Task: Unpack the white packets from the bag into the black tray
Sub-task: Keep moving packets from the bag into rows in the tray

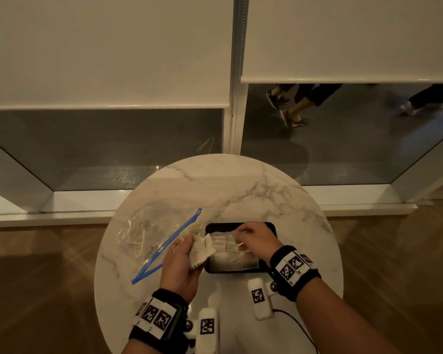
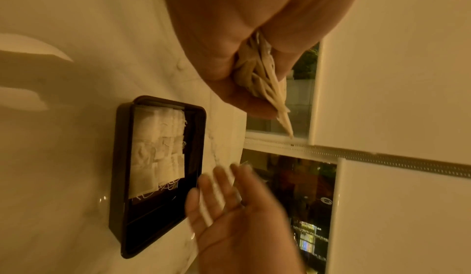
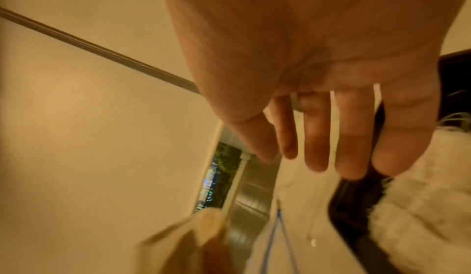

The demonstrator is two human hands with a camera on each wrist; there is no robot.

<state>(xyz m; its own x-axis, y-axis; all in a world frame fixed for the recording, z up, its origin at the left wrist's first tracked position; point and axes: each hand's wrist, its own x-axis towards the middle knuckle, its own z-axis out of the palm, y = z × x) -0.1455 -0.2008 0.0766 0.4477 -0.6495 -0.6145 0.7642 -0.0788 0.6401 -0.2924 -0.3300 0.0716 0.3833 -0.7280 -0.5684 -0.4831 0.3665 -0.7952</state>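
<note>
A black tray (image 1: pixel 273 228) sits on the round marble table (image 1: pixel 241 190) with several white packets (image 1: pixel 225 251) lined up in its near half. My left hand (image 1: pixel 182 264) hovers just left of the tray and grips a bundle of white packets (image 1: pixel 200 247), seen edge-on between thumb and fingers (image 2: pixel 262 77). My right hand (image 1: pixel 256 238) hangs over the packets in the tray, its fingers straight and spread (image 3: pixel 318 137), holding nothing. The clear bag (image 1: pixel 143 233) with a blue zip strip (image 1: pixel 169 245) lies flat to the left, its mouth open toward my left hand.
The table is small, and its front edge lies close below my wrists. Beyond the far edge are a window with lowered blinds (image 1: pixel 108 47) and a glass pane, through which passers-by's legs (image 1: pixel 292 106) show. Wood floor surrounds the table.
</note>
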